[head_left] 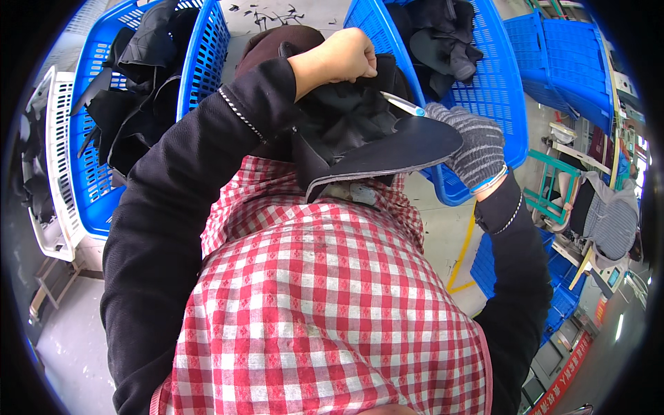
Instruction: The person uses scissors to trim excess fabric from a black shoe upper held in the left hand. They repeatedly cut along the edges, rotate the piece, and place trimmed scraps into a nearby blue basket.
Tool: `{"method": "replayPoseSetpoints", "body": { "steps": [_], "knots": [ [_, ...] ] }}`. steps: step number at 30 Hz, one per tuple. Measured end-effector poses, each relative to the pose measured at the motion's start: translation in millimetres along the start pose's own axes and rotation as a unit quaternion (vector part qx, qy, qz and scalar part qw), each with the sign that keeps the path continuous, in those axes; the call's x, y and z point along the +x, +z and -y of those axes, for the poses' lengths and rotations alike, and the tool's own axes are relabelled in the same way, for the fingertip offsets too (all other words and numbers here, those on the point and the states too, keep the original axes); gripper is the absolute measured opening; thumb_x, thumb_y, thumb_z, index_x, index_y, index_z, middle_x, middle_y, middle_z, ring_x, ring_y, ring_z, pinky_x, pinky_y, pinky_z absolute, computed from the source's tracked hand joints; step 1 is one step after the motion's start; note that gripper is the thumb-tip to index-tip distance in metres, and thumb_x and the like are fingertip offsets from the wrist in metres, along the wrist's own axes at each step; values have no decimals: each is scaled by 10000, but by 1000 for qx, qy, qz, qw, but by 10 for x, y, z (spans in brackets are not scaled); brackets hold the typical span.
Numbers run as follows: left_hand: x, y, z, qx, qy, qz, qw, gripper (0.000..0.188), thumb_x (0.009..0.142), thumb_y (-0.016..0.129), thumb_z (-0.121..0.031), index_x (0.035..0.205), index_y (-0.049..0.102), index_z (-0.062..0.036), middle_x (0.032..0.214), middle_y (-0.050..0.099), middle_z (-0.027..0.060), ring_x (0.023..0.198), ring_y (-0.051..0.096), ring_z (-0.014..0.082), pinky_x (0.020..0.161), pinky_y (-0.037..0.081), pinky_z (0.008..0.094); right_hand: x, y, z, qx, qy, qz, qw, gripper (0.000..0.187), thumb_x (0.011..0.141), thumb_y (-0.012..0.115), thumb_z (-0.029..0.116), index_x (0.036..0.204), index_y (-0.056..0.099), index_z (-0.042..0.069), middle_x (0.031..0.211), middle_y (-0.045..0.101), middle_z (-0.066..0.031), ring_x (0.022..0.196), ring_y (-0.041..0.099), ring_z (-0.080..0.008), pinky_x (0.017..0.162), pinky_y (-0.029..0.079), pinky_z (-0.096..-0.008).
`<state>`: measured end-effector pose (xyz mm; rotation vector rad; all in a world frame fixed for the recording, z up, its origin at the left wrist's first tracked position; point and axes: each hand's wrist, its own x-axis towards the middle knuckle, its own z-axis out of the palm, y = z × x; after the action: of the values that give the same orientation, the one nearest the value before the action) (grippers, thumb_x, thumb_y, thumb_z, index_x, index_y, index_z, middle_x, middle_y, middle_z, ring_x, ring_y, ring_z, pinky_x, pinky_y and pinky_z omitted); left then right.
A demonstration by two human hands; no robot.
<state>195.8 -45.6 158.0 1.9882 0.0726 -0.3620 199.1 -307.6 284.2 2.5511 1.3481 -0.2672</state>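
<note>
A black leather-like piece (pixel 394 149) with a wide, curved, brim-like flap and a grey cut edge lies over my lap. My bare left hand (pixel 342 59) is closed at its far side, fingertips pinching the dark material. On the right, my right hand (pixel 474 142) wears a grey striped knitted glove and is closed beside the flap. From its fingers a slim white-and-blue pen-like tool (pixel 402 104) points toward the middle of the black piece; its exact kind is unclear. The flap's outer end partly covers the gloved fingers.
Blue plastic baskets holding black pieces stand on my left (pixel 187 69) and right (pixel 501 76). A white basket (pixel 62 159) sits farther left. More blue crates (pixel 564 62) and a teal frame (pixel 553 187) are at the right. Black scraps (pixel 266 15) litter the floor ahead.
</note>
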Motion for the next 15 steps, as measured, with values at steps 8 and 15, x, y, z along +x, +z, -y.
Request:
{"method": "replayPoseSetpoints", "body": {
  "steps": [8, 15],
  "knots": [
    [6, 56, 83, 85, 156, 36, 983, 252, 767, 676, 7, 970, 798, -79, 913, 767, 123, 871, 738, 304, 759, 592, 404, -33, -11, 57, 20, 24, -18, 999, 230, 942, 679, 208, 1156, 746, 157, 883, 719, -121, 804, 727, -305, 680, 570, -438],
    [-134, 13, -108, 122, 156, 37, 980, 183, 781, 800, -57, 957, 760, -23, 944, 743, 136, 892, 725, 287, 825, 587, 359, -48, 23, 95, 38, 43, -9, 998, 225, 951, 680, 261, 1140, 733, 149, 859, 707, -129, 786, 721, -306, 651, 557, -434]
  ]
}}
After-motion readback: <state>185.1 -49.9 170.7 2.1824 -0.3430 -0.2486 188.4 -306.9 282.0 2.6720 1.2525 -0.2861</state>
